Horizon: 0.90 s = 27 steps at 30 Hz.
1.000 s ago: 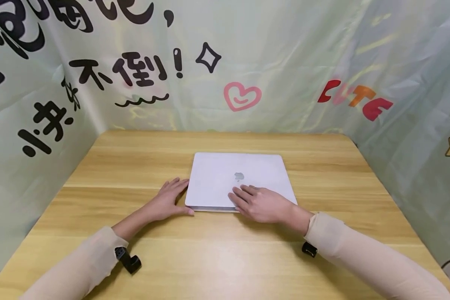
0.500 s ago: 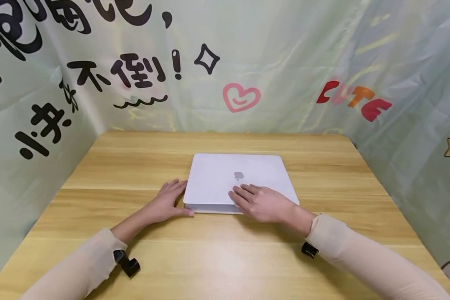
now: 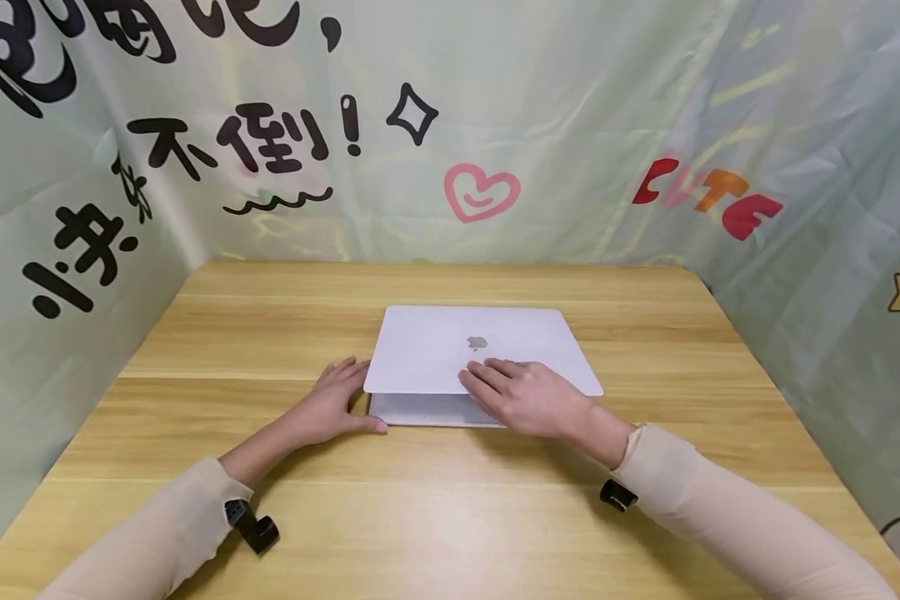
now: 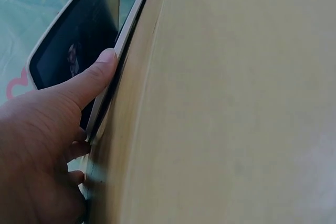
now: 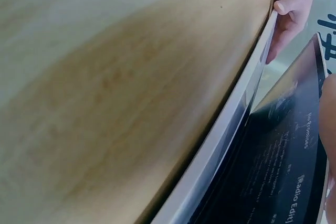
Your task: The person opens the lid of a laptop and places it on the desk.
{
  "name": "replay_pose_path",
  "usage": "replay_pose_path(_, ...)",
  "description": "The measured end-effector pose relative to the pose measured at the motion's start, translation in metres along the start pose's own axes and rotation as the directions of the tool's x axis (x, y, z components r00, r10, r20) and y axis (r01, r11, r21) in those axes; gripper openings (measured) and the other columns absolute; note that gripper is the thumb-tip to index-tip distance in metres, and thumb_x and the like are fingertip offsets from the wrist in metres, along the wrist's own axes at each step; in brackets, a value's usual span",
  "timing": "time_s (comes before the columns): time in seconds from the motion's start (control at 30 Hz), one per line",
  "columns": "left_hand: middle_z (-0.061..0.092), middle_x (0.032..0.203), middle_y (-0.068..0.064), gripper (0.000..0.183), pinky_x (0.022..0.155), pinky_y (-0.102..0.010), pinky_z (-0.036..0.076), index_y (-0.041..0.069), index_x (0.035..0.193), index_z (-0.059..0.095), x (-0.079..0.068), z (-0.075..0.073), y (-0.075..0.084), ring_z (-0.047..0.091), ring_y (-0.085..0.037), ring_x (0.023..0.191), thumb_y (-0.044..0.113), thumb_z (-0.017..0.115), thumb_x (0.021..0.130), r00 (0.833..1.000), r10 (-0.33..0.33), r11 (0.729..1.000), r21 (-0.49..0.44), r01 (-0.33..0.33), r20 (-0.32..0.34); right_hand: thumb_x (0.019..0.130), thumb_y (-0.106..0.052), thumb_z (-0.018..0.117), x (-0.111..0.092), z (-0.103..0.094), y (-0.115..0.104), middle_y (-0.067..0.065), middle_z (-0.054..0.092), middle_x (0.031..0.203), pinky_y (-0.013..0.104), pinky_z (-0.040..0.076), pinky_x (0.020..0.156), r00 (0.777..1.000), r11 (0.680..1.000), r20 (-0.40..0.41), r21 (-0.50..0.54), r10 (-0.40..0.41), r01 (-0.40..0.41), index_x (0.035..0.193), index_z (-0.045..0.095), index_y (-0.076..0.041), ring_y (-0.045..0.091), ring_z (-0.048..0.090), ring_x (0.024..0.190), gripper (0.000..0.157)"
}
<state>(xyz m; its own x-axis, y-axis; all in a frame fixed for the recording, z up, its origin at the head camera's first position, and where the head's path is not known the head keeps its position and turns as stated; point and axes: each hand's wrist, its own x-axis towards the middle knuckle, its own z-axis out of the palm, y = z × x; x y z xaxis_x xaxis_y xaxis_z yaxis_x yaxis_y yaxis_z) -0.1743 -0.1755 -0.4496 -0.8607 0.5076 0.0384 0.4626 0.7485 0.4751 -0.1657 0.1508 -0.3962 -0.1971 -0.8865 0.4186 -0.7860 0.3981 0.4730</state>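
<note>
A silver laptop [image 3: 420, 350] with an apple logo lies on the wooden table [image 3: 450, 517], its lid raised partway at the front edge. My left hand [image 3: 333, 404] holds the base at its front left corner, thumb along the front edge and fingers by the left side. With fingers on top of the lid near its front edge, my right hand [image 3: 528, 400] grips that edge; its thumb is hidden below in the head view. The dark screen [image 5: 289, 135] shows white text in the right wrist view. Beneath the lid a strip of the base [image 3: 420, 410] shows.
Pale printed cloth [image 3: 570, 100] hangs behind and at both sides of the table. A small black camera [image 3: 252, 525] sits at the left cuff and another black device [image 3: 618, 495] at the right cuff.
The lid's front edge has risen from almost closed, and the gap above the base has widened. My right hand has gone up slightly with it; my left hand has stayed at the corner.
</note>
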Motion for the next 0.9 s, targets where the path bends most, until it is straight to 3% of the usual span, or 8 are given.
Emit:
replay_pose_path(0.2, 0.029, 0.141, -0.009, 0.099, 0.105, -0.050, 0.002, 0.013, 0.140, 0.028, -0.001, 0.000, -0.001, 0.011, -0.031, 0.133, 0.070, 0.058, 0.064, 1.000, -0.006, 1.000, 0.000, 0.006, 0.003, 0.092, -0.013, 0.039, 0.002, 0.000, 0.001, 0.008, 0.063, 0.103, 0.036, 0.053, 0.066, 0.994, 0.999, -0.095, 0.017, 0.047, -0.045, 0.110, 0.060, -0.002, 0.025, 0.062, 0.084, 0.030)
replay_pose_path(0.57, 0.030, 0.140, -0.013, 0.097, 0.105, -0.050, 0.003, 0.014, 0.139, 0.031, 0.001, 0.001, -0.001, 0.013, -0.031, 0.132, 0.070, 0.058, 0.064, 1.000, -0.006, 1.000, 0.031, 0.006, -0.001, 0.091, -0.015, 0.042, 0.009, -0.007, 0.008, 0.005, 0.064, 0.094, 0.033, 0.053, 0.063, 0.981, 0.991, -0.147, 0.010, 0.130, -0.130, 0.105, 0.061, -0.004, 0.022, 0.063, 0.080, 0.025)
replay_pose_path(0.73, 0.030, 0.140, -0.014, 0.101, 0.106, -0.050, 0.005, 0.009, 0.139, 0.030, 0.000, 0.000, 0.001, 0.014, -0.031, 0.132, 0.072, 0.056, 0.064, 1.000, -0.009, 0.997, 0.077, 0.009, 0.005, 0.090, -0.014, 0.045, 0.013, -0.010, 0.012, 0.003, 0.064, 0.090, 0.032, 0.052, 0.059, 0.974, 0.987, -0.163, 0.005, 0.158, -0.160, 0.100, 0.062, -0.004, 0.020, 0.062, 0.076, 0.022)
replay_pose_path(0.9, 0.029, 0.141, -0.011, 0.101, 0.105, -0.051, 0.009, 0.012, 0.141, 0.027, 0.001, -0.002, 0.002, 0.016, -0.033, 0.131, 0.073, 0.053, 0.064, 1.000, 0.012, 0.992, 0.125, -0.013, 0.012, 0.089, -0.014, 0.046, 0.017, -0.011, 0.017, 0.002, 0.064, 0.088, 0.032, 0.052, 0.058, 0.969, 0.984, -0.173, 0.007, 0.175, -0.177, 0.098, 0.062, -0.005, 0.019, 0.063, 0.075, 0.020)
